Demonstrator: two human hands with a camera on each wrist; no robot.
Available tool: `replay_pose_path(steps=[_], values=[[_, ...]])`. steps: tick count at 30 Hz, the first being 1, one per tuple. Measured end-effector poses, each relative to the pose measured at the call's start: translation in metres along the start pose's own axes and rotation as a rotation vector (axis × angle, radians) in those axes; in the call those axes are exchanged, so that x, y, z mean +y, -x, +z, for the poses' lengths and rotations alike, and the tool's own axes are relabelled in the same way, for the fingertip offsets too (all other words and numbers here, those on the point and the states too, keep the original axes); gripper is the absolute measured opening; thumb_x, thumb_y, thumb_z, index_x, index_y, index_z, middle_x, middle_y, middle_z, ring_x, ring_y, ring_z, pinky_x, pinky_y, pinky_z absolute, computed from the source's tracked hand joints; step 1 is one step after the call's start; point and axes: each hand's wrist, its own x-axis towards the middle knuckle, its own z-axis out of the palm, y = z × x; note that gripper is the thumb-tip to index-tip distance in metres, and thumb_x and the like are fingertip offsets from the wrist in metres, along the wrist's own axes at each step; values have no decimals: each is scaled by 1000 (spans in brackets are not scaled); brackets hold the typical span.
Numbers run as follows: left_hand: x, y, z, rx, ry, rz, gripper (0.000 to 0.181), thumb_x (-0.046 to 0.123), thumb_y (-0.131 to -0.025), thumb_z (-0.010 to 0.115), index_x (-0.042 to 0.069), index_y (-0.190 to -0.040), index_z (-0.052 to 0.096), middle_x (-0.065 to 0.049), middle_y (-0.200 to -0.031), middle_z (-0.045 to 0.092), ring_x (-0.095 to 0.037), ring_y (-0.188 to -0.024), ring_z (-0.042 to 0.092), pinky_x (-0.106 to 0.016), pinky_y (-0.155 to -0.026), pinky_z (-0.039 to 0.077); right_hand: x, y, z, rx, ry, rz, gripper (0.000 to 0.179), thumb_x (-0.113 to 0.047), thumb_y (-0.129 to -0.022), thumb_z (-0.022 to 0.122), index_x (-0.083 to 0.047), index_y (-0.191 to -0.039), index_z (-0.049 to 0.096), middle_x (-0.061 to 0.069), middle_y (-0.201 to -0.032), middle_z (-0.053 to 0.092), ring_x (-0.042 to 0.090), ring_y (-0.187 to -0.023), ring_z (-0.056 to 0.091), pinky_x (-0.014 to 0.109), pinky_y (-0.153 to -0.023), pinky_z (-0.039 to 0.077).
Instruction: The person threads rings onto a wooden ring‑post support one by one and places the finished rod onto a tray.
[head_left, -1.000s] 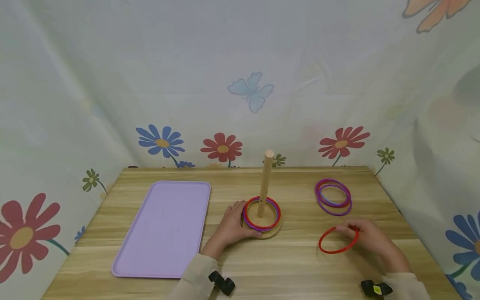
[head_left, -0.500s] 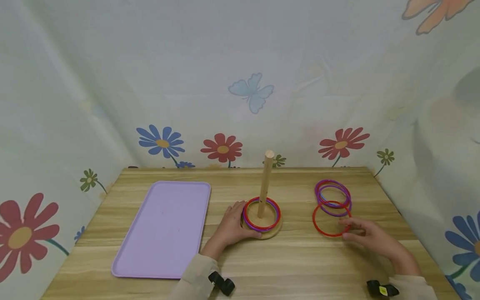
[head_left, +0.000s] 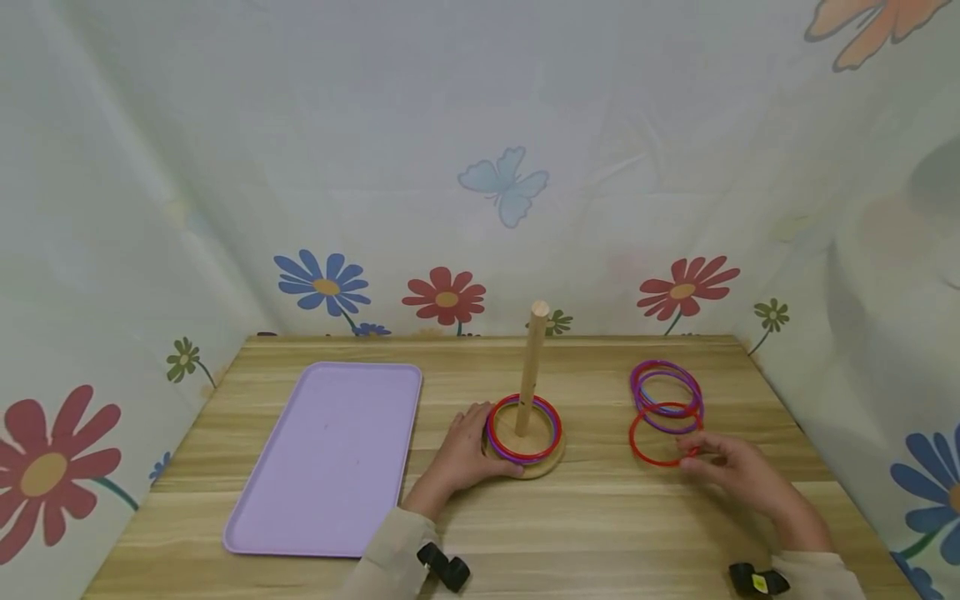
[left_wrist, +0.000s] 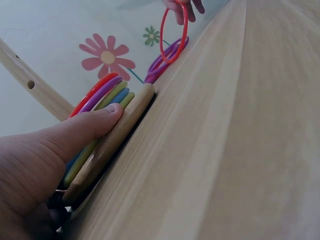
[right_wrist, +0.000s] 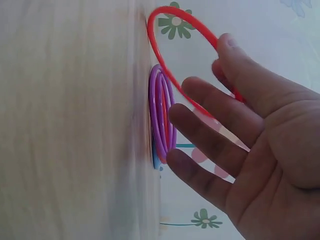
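Observation:
A wooden ring-toss stand has a round base (left_wrist: 131,111) and an upright post (head_left: 529,367). My left hand (head_left: 467,454) grips the base from its left, the thumb along the near edge. Stacked rings (left_wrist: 94,92) circle the post: red on top, then purple, green and blue ones in the left wrist view. To the right, my right hand (head_left: 746,477) pinches a red ring (right_wrist: 172,10) between thumb and index finger, the other fingers spread apart. This ring is held tilted above the table. Beyond it lies a loose pile of rings (head_left: 635,385), purple, red and blue.
A purple tray (head_left: 322,458) lies on the left side of the wood-grain table (head_left: 570,542). Flower-printed cloth (head_left: 375,167) hangs behind and along both sides. Black camera straps (head_left: 444,567) sit on both wrists.
My right hand has lifted the red ring and carried it away from me toward the pile, turning it, then dipped it slightly. My left hand and the stand have stayed in place.

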Motion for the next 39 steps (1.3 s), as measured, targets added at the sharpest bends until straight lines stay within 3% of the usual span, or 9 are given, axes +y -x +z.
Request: replay_pose_path(steps=[5,8,12,16,20,25,31,36,39], values=[[0,0,0,1,5,-2,122,51,-69,97,-1,-161,36,-23,-165,38,-39,-158,25,-55,-131,11,2,-1,3,79,27,-40,11,-2,-93,78,-11,-97,73,5,-96,74,0,-91,63,24,-73,56],[0,0,0,-1,8,-10,123,52,-70,97,-1,-162,35,-22,-165,38,-39,-158,24,-54,-131,11,2,0,4,101,15,-23,15,-4,-91,80,-16,-91,70,28,-128,67,32,-127,61,52,-98,56],[0,0,0,2,9,-6,122,53,-70,96,-1,-161,35,-22,-165,38,-39,-158,24,-54,-131,11,2,1,3,110,-70,4,14,-3,-90,80,-13,-90,69,50,-150,37,71,-146,13,89,-104,22],[2,0,0,0,10,-12,122,53,-70,96,0,-162,35,-21,-166,37,-38,-159,23,-53,-131,10,3,1,4,118,-93,-2,13,-1,-90,80,-10,-89,71,44,-143,50,66,-147,21,50,-125,29],[1,1,0,2,6,-15,123,53,-70,96,-1,-162,35,-21,-166,37,-38,-158,24,-53,-131,11,4,1,6,136,-64,-21,12,-3,-90,80,-12,-90,72,39,-142,55,43,-153,30,2,-106,23],[2,1,-1,6,2,-8,123,53,-70,96,0,-162,35,-22,-165,38,-38,-158,25,-53,-131,11,6,0,9,162,-33,-20,14,-2,-88,82,-12,-88,72,36,-137,60,-3,-145,32,17,-112,35],[1,1,-1,5,-3,-1,122,53,-70,96,0,-161,36,-22,-165,38,-38,-158,26,-53,-131,11,4,-2,8,134,-48,49,11,-3,-90,81,-6,-89,70,41,-147,49,61,-145,34,80,-106,35],[1,1,-1,2,-2,-7,123,54,-70,96,0,-162,36,-21,-166,37,-38,-158,25,-53,-131,11,3,-2,8,147,-31,93,9,-6,-92,80,-5,-90,71,42,-140,55,67,-142,32,71,-114,35],[1,1,0,3,-1,-4,123,55,-69,96,0,-162,36,-22,-165,38,-38,-158,25,-53,-131,11,3,-3,7,190,-39,91,6,-6,-94,79,-3,-92,73,40,-139,57,66,-142,33,31,-118,40]])
